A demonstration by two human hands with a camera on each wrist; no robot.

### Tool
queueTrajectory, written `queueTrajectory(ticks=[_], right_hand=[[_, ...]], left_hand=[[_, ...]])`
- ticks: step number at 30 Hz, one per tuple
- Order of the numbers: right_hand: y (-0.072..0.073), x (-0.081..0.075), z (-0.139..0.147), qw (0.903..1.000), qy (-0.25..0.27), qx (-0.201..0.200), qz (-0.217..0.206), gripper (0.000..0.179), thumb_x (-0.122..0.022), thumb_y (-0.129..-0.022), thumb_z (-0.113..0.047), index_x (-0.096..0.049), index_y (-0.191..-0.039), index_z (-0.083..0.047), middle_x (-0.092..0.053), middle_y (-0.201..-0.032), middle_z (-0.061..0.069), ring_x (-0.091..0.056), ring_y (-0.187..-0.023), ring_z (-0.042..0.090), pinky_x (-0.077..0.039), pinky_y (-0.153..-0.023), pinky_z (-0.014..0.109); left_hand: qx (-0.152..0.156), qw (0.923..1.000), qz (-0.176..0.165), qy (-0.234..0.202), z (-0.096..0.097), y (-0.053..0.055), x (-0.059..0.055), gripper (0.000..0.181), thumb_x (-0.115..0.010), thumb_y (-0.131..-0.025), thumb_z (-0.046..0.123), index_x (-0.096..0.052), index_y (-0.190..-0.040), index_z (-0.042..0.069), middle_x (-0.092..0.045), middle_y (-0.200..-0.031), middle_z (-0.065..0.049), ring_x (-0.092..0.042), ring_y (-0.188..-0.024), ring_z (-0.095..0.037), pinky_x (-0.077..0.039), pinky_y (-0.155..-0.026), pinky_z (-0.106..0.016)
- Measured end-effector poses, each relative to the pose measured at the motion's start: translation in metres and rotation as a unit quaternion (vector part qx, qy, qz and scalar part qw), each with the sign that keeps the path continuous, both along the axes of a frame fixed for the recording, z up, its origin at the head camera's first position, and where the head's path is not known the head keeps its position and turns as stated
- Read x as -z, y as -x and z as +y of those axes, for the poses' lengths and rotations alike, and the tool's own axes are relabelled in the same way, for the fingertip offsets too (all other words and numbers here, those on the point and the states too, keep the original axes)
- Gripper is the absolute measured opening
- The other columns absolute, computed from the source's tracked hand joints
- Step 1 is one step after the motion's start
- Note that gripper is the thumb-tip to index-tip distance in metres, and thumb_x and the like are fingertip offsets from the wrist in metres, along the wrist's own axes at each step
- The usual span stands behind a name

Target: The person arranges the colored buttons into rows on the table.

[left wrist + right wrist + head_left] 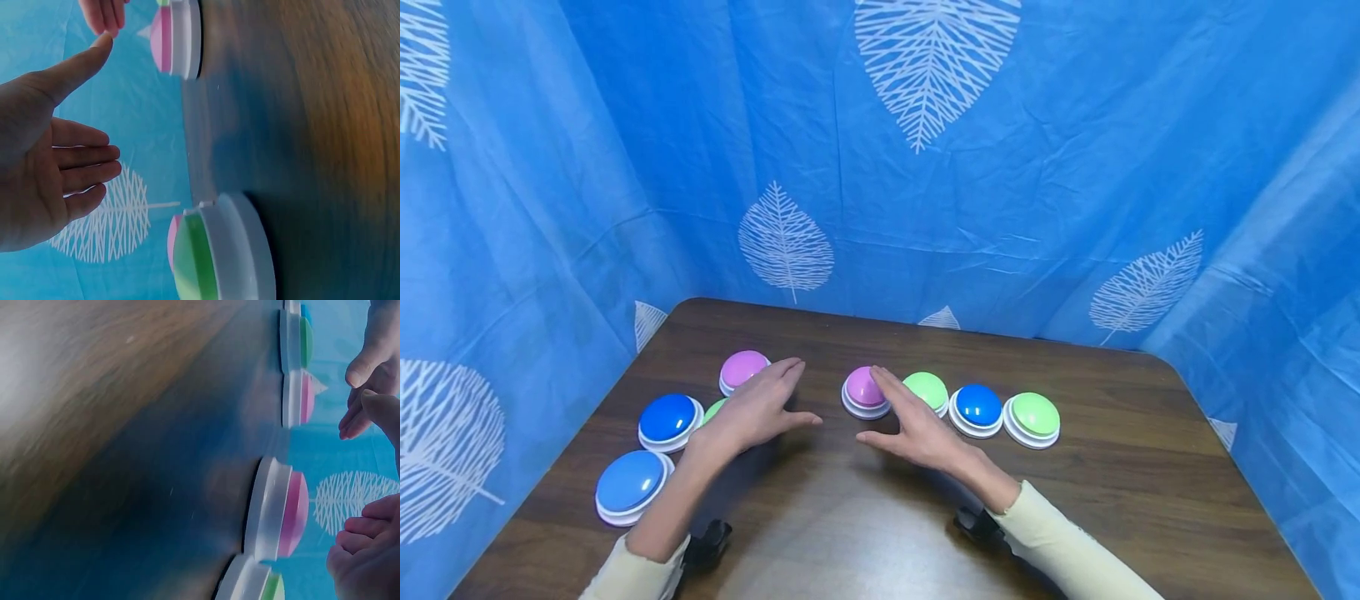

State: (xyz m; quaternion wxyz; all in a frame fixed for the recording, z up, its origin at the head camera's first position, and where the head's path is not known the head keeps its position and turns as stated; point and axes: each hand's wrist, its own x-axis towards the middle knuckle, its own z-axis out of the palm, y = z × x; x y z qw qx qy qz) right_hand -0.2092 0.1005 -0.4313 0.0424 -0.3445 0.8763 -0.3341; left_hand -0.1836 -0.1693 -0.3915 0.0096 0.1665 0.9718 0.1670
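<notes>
My left hand (752,414) hovers over the table beside the left group of push buttons, fingers fairly straight, thumb pointing inward. It partly hides a pink button (742,367) and a green button (713,410); the wrist views show space between both hands and the buttons. Facing it, my right hand (921,431) is raised near another pink button (862,388) and a second green button (927,388), covering part of each. Its fingers are extended in the head view and slightly bent in the right wrist view (375,550). Neither hand holds anything.
A dark blue button (667,417) and a larger light blue button (628,482) sit at the left. To the right are a blue button (979,405) and a green one (1036,413). Blue leaf-patterned curtains (1022,208) surround the brown wooden table (1120,467).
</notes>
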Motion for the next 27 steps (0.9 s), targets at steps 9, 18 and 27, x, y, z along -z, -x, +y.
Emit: queueTrajectory(ticks=[9,18,27], right_hand=[[0.0,0.002,-0.023,0.9993,-0.01,-0.034,-0.013,0.095,-0.075,-0.086,-0.046,-0.023,-0.158,-0.011,-0.022,-0.163,0.006,-0.019,-0.148,0.018,-0.025,-0.116,0.042],[-0.001,0.009,-0.047,0.998,-0.027,-0.056,0.006,0.094,-0.074,-0.088,-0.045,-0.023,-0.157,-0.007,-0.023,-0.162,0.012,-0.021,-0.148,0.019,-0.024,-0.117,0.038],[-0.003,0.005,-0.083,0.994,-0.057,-0.093,0.009,0.091,-0.071,-0.089,-0.046,-0.026,-0.155,-0.003,-0.027,-0.16,0.014,-0.023,-0.147,0.021,-0.024,-0.117,0.035]], left_hand=[[-0.029,0.9995,-0.014,0.007,-0.025,-0.012,0.0,0.088,-0.08,-0.081,0.045,-0.044,-0.143,-0.008,-0.045,-0.144,-0.028,-0.043,-0.132,-0.044,-0.04,-0.1,-0.062],[-0.062,0.9972,-0.039,0.018,-0.042,-0.023,0.004,0.089,-0.081,-0.08,0.044,-0.045,-0.139,-0.011,-0.048,-0.138,-0.03,-0.046,-0.127,-0.048,-0.042,-0.098,-0.061],[-0.08,0.9949,-0.054,0.029,-0.055,-0.027,0.007,0.089,-0.082,-0.079,0.042,-0.044,-0.137,-0.014,-0.047,-0.136,-0.034,-0.047,-0.124,-0.049,-0.042,-0.099,-0.061]])
